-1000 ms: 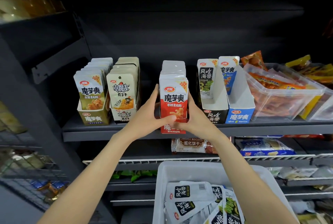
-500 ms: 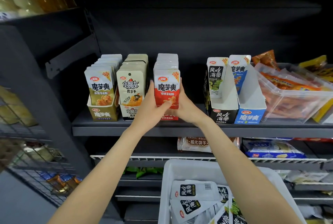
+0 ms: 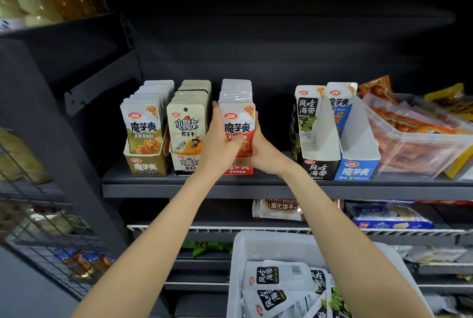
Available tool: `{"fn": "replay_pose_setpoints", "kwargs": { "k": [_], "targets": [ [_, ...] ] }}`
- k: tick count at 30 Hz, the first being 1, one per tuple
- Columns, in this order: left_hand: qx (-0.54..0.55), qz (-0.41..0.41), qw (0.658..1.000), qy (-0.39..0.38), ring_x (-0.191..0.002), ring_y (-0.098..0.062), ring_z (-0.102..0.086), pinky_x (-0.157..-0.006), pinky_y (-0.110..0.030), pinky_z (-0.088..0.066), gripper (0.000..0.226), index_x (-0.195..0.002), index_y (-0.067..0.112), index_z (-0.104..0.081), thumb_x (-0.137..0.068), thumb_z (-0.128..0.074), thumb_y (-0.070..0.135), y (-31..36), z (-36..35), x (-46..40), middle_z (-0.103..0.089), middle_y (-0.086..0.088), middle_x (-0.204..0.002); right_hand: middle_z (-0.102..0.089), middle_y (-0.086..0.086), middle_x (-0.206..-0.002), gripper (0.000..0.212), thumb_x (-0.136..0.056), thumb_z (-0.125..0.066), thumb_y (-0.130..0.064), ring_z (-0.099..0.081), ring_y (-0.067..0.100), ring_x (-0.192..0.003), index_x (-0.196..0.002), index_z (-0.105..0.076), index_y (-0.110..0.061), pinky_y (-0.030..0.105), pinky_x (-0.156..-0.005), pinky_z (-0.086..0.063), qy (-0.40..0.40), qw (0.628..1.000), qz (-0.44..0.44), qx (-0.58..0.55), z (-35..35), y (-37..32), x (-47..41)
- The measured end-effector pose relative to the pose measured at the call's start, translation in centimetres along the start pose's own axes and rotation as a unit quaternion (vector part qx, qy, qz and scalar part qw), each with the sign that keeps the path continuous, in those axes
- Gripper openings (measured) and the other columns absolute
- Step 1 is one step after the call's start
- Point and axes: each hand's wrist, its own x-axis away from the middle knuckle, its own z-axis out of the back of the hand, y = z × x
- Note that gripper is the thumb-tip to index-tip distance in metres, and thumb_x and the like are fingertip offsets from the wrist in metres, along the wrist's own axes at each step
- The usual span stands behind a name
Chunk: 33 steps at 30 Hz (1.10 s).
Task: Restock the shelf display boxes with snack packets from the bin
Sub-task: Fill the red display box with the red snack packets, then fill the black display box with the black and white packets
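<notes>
A red display box full of red-and-white snack packets stands on the dark shelf. My left hand holds its left side, thumb across the front packet. My right hand grips the lower right side. The box sits close beside a beige box, with an olive box further left. To the right stand a black box and a blue box, each showing a single packet. Below, the white bin holds black-and-white packets.
A clear tub of orange snacks stands at the shelf's right end. A gap lies between the red and black boxes. Biscuit packs lie on the wire shelf below. A wire rack with goods is on the left.
Both hands have slid the red box of packets leftwards along the shelf until it sits next to the beige box. The gap to the black box has widened.
</notes>
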Motion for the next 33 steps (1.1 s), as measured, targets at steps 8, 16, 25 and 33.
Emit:
{"fn": "replay_pose_setpoints", "kwargs": {
  "k": [8,16,25,33],
  "targets": [
    [-0.002,-0.006,1.000,0.014,-0.129,-0.011,-0.041,-0.096,-0.024,-0.040,0.083,-0.151,0.020,-0.007,-0.089,-0.061,0.012,-0.4,0.4,0.9,-0.039,0.002,-0.146,-0.025,0.000,-0.153,0.126,-0.072,-0.081,-0.017,-0.038,0.013,-0.135,-0.147,0.021,-0.019,0.042,-0.109,-0.038,0.001,1.000,0.010,-0.012,-0.9,0.1,0.4],
    [0.019,-0.003,1.000,0.019,-0.132,-0.010,-0.039,-0.099,-0.025,-0.039,0.086,-0.151,0.021,-0.005,-0.088,-0.061,0.010,0.1,0.8,1.4,-0.036,0.003,-0.148,-0.023,0.001,-0.154,0.127,-0.072,-0.081,-0.019,-0.037,0.013,-0.136,-0.147,0.022,-0.020,0.043,-0.110,-0.038,0.018,1.000,0.009,-0.009,-1.4,-0.4,0.7],
    [-0.033,-0.039,0.999,0.010,-0.124,-0.007,-0.045,-0.093,-0.019,-0.045,0.081,-0.151,0.022,-0.004,-0.091,-0.058,0.014,0.3,1.2,3.4,-0.042,0.003,-0.143,-0.031,0.000,-0.150,0.121,-0.073,-0.079,-0.025,-0.040,0.012,-0.133,-0.149,0.015,-0.017,0.042,-0.110,-0.038,0.035,0.999,0.027,0.004,-1.4,-1.4,1.7],
    [-0.126,-0.136,0.980,0.068,-0.126,-0.014,-0.041,-0.099,-0.027,-0.039,0.050,-0.138,0.018,-0.039,-0.091,-0.055,0.021,1.2,2.4,9.1,-0.044,0.000,-0.137,-0.036,-0.004,-0.148,0.065,-0.091,-0.060,-0.023,-0.034,0.006,-0.135,-0.147,-0.026,-0.024,0.026,-0.110,-0.033,0.163,0.979,0.070,0.099,-0.6,-2.4,9.6]
  ]
}}
